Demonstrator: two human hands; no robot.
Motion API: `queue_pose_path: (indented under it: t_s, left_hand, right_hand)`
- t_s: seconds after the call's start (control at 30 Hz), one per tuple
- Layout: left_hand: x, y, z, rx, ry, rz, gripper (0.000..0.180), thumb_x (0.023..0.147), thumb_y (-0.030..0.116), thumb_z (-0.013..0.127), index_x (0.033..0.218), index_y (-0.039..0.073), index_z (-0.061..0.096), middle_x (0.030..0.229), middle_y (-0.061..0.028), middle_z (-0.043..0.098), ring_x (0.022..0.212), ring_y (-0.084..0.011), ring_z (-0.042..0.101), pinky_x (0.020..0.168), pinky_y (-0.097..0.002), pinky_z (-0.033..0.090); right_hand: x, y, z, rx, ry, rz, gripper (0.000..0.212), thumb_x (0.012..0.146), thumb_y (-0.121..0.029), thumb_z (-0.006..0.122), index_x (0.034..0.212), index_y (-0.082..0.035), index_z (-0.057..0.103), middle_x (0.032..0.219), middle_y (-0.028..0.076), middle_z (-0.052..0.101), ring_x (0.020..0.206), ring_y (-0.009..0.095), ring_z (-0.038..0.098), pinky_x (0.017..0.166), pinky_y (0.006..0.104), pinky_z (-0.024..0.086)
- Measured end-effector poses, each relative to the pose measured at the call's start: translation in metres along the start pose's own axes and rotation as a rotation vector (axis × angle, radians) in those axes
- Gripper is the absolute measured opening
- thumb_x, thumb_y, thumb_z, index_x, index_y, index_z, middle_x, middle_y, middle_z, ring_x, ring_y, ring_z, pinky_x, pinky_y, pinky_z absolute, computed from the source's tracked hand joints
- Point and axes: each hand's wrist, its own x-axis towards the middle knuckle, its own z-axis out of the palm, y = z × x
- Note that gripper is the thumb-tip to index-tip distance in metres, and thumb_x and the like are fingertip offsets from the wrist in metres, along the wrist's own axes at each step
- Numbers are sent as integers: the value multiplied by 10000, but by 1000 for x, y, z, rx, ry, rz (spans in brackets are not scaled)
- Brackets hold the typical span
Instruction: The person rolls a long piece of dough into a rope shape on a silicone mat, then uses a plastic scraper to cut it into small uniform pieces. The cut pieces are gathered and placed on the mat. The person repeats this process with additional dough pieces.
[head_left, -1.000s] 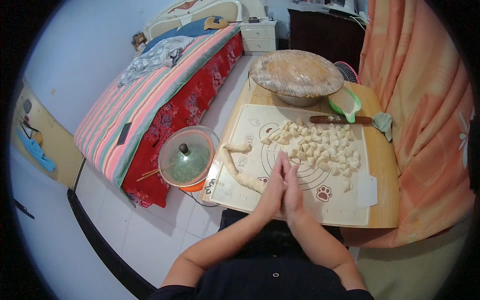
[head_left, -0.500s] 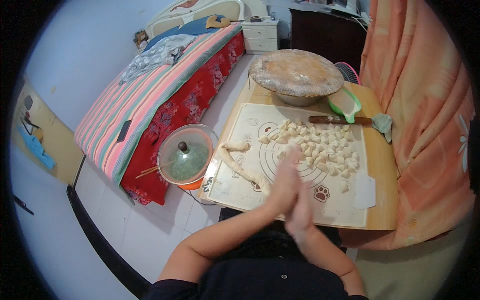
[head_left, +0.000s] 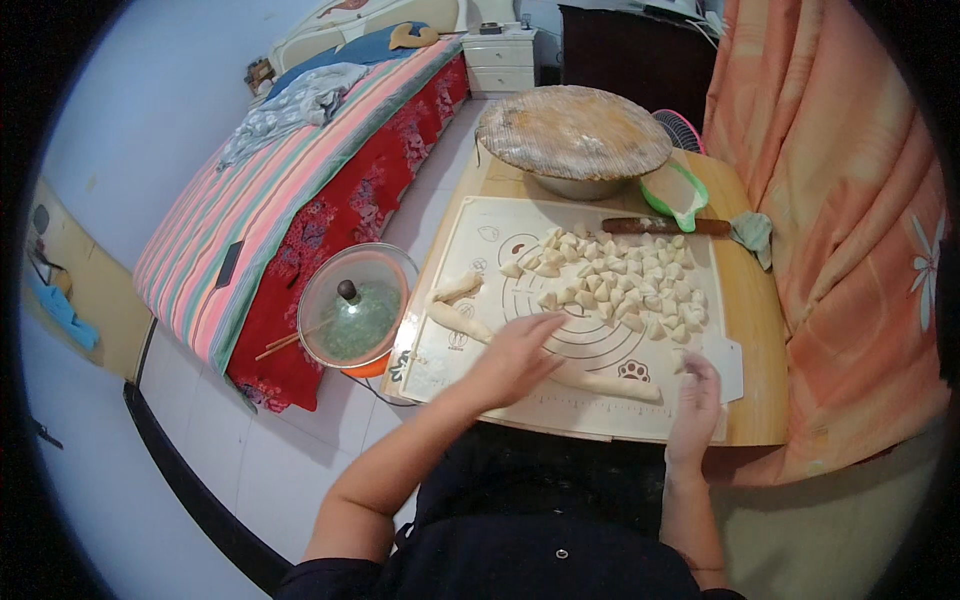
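A long dough rope [head_left: 610, 385] lies across the front of the pale printed baking mat [head_left: 430, 370], its far left end bent back. My left hand [head_left: 515, 362] rests over its middle with fingers stretched out, hiding part of it. Off the rope's right end is my right hand [head_left: 697, 400], fingers loosely curved and apart, next to a white flat scraper [head_left: 732, 372]. A small dough piece seems to lie partly behind its fingertips. Many cut dough pieces [head_left: 625, 283] are heaped on the mat's right half, beyond both hands.
A wooden rolling pin [head_left: 665, 226], a cloth [head_left: 752, 238] and a green scoop [head_left: 678, 192] lie behind the pieces. A large bowl [head_left: 575, 188] under a floury round lid [head_left: 575, 130] stands at the back. Left of the table is a glass-lidded pot [head_left: 355, 320]; an orange curtain [head_left: 820, 200] hangs right.
My hands were pressed together above the mat; now they are apart, left over the rope and right near the scraper. The rope now stretches farther right along the front.
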Motion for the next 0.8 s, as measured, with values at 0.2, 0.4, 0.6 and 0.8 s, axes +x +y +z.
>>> queue_pose_path:
  t_s: [0.2,0.4,0.6,0.8]
  left_hand:
    - [-24,-36,-24,410,-198,74,455,776,147,722,1203,63,590,1132,-111,610,1079,-305,567,941,-406,466]
    - [-38,-58,-26,374,-156,256,419,770,153,695,1172,69,610,1059,-79,616,998,-282,592,862,-373,500]
    - [-45,-55,-35,449,-225,288,411,806,157,654,1203,66,601,1082,-68,612,991,-261,597,868,-370,499]
    - [-35,-36,-4,393,-140,326,404,823,176,630,1213,74,605,1046,-58,604,973,-250,593,852,-359,504]
  right_hand:
    - [-1,-27,72,-749,-555,-356,587,840,-184,683,1351,14,471,1358,173,513,1261,335,478,1080,448,374]
    - [4,-22,123,-829,-755,-511,577,834,-231,691,1322,0,487,1290,149,527,1216,314,496,1012,406,430]
    - [4,-25,111,-846,-876,-485,442,852,-210,662,1229,-5,553,1158,133,575,1138,290,539,911,367,496]
    - [3,-20,98,-735,-739,-539,443,839,-201,677,1224,-5,576,1124,133,588,1093,294,553,910,382,494]
